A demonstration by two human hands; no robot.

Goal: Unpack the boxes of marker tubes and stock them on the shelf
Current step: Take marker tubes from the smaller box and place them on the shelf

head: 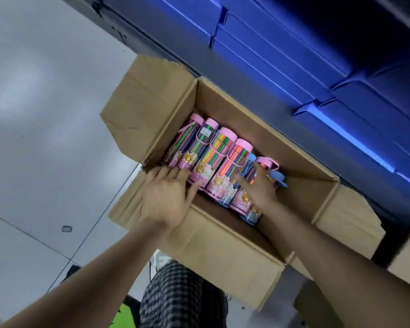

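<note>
Head view: I am reaching both hands into an open box [225, 245] sitting mid-frame, its flaps folded outward. My left hand [166, 197] is lying at the box's left near corner, fingers straight and spread, fingertips touching the bottom ends of the leftmost tubes [199, 150]. It is not gripping anything. My right hand [258, 185] is resting lower right of centre on top of the tubes, fingers loosely splayed and pressing down on a blue-capped tube [278, 178] and its neighbours; I cannot tell whether the thumb is hooking under one.

The tubes are lying side by side in a row inside the box, running diagonally from upper left toward lower right. Most are showing pink caps pointing toward the upper right of the frame, with bright markers visible through clear walls and cartoon bear labels near my hands. More tubes seem to be lying beneath this layer, though only their ends are showing.

Blue boxes [282, 58] are stacking across the upper right of the frame on a dark shelf [258, 100], which is running diagonally just behind the box. Grey floor [33, 114] is filling the left side. My checked trousers [175, 297] are showing at the bottom centre.
</note>
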